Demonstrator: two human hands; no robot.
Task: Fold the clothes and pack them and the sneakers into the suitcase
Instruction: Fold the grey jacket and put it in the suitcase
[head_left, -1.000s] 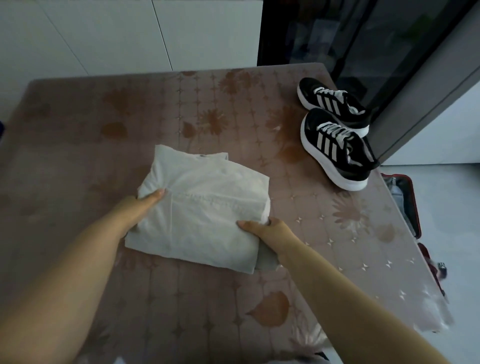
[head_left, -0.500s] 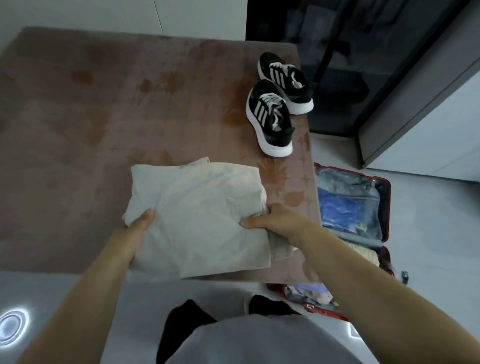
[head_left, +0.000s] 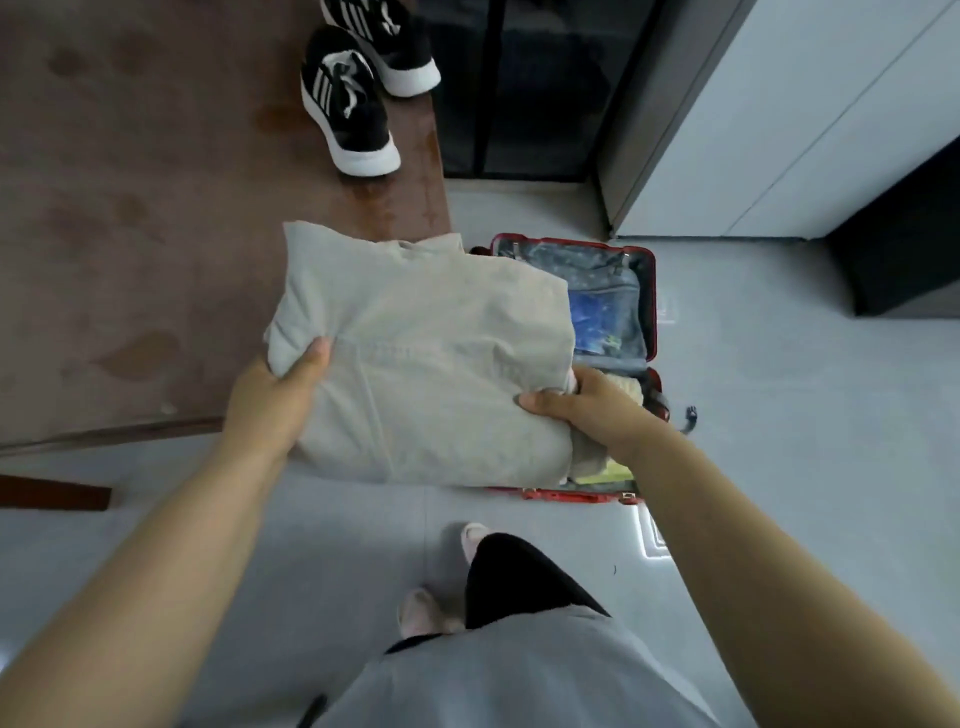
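Observation:
A folded beige garment (head_left: 431, 358) hangs in the air between the table's corner and the open red suitcase (head_left: 652, 306) on the floor. My left hand (head_left: 275, 400) grips its left edge, thumb on top. My right hand (head_left: 587, 408) grips its right edge over the suitcase. The garment hides most of the near half of the suitcase; blue and pale clothes show inside. Two black sneakers with white stripes (head_left: 353, 98) stand on the table's far right edge.
The brown patterned tabletop (head_left: 130, 208) fills the left side. Grey floor (head_left: 779, 441) lies around the suitcase. A white cabinet (head_left: 779, 130) and a dark glass door stand behind it. My legs and slippers (head_left: 431, 608) are below.
Both hands have lifted the folded garment off the table and carried it right, over the suitcase. The view has swung right and down toward the floor.

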